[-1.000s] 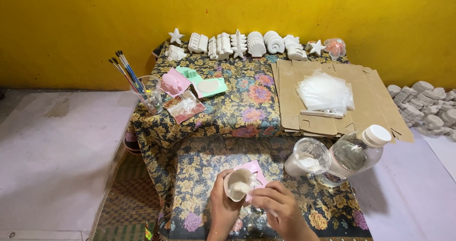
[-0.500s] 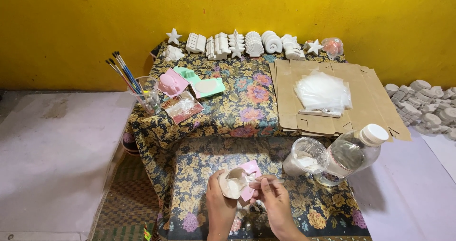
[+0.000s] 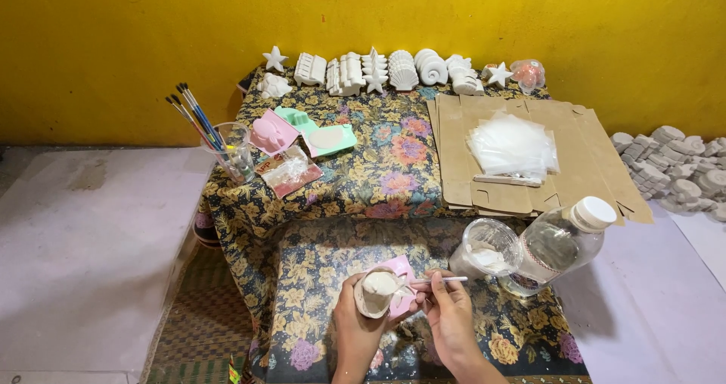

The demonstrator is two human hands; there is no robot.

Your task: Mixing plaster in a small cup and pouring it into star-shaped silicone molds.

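At the near edge of the low cloth-covered table [image 3: 318, 278], the left hand [image 3: 355, 320] is wrapped around a small cup of white plaster mix [image 3: 376, 292], tipped toward a pink mould [image 3: 403, 287] that lies on the cloth just behind it. The right hand [image 3: 448, 316] pinches a thin white stick [image 3: 441, 280], its tip at the cup's mouth. The cup leans well over, so the mix could slide out in a lump and run past the mould onto the patterned cloth; a hard scrape with the stick could do the same. Just right of the hands stand a clear tub of white powder [image 3: 488, 249] and a leaning plastic bottle with a white cap [image 3: 556, 242], both close enough for an elbow or wrist to knock over. Farther back, on the higher table, lie a pink and a green mould [image 3: 302, 130], a glass of paintbrushes [image 3: 227, 151], flattened cardboard with plastic bags [image 3: 514, 146], and along the far edge a row of white plaster casts [image 3: 393, 70].
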